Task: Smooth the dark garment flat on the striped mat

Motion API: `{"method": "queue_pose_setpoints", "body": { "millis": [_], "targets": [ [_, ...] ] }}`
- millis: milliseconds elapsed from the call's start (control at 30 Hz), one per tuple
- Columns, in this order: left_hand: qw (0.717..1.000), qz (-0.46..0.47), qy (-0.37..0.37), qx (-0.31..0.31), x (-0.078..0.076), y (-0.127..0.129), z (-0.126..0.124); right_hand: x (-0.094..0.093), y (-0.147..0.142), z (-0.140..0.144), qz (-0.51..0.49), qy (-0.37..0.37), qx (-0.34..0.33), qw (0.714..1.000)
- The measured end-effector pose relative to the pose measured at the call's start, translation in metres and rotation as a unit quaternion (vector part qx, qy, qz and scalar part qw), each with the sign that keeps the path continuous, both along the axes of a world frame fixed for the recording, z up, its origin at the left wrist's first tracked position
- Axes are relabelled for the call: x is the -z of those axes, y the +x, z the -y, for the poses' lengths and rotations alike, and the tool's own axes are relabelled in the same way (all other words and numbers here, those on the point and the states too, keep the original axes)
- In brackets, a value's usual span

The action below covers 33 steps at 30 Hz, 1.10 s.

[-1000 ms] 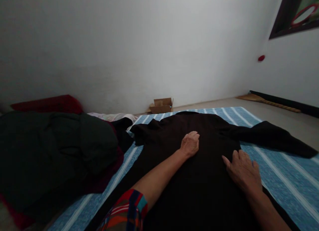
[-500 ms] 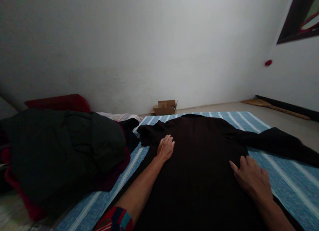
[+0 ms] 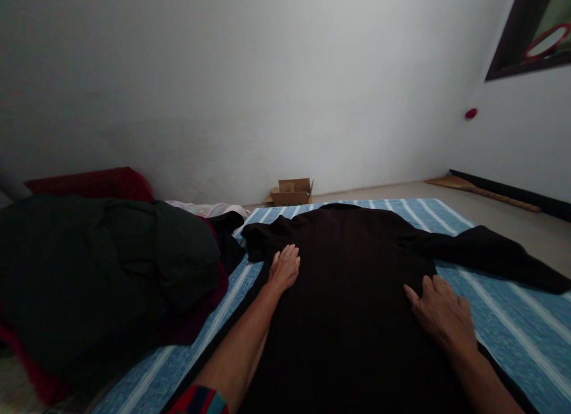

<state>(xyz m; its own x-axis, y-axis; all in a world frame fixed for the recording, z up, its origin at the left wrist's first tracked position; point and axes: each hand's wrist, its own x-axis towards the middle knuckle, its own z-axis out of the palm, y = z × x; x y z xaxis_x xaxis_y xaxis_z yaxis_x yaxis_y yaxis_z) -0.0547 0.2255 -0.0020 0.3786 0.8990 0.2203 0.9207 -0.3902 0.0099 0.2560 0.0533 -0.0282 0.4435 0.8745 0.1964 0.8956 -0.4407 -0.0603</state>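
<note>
A black long-sleeved top (image 3: 348, 295) lies spread out with its collar end away from me. Its right sleeve stretches out to the side, while the left one is bunched near the shoulder. My left hand (image 3: 284, 267) rests flat on the upper left part of the top, fingers extended. On its right edge, below the armpit, lies my right hand (image 3: 444, 313), palm down with the thumb and fingers apart. Neither hand grips the cloth. Underneath is a blue, white-striped sheet (image 3: 495, 307).
To the left is a heap of clothes with a dark green garment (image 3: 134, 265) on top. Behind it shows a red cloth item (image 3: 93, 183). An open cardboard box (image 3: 292, 194) stands by the wall, and a brown strip (image 3: 486, 191) lies along the right wall's foot.
The camera view has turned slightly to the right. My left hand has slid a little left on the top. My right hand stays at nearly the same place on the cloth.
</note>
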Motion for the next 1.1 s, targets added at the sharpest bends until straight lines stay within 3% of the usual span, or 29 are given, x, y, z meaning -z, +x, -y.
{"method": "queue_pose_setpoints", "body": {
  "millis": [333, 600, 867, 1100],
  "targets": [
    [0.998, -0.037, -0.052, -0.027, -0.005, -0.009, 0.006, -0.004, -0.003, 0.001, 0.002, 0.007, 0.006, 1.0],
    [0.997, -0.035, 0.068, -0.031, -0.01, -0.011, 0.02, -0.008, -0.006, -0.002, -0.04, 0.004, 0.02, 0.999],
    [0.995, -0.06, -0.037, -0.064, -0.013, -0.019, 0.015, -0.014, -0.007, -0.007, -0.085, 0.005, 0.037, 0.996],
    [0.997, -0.073, 0.01, -0.034, -0.013, -0.02, 0.018, -0.014, -0.006, -0.008, -0.089, 0.007, 0.041, 0.995]
  ]
}}
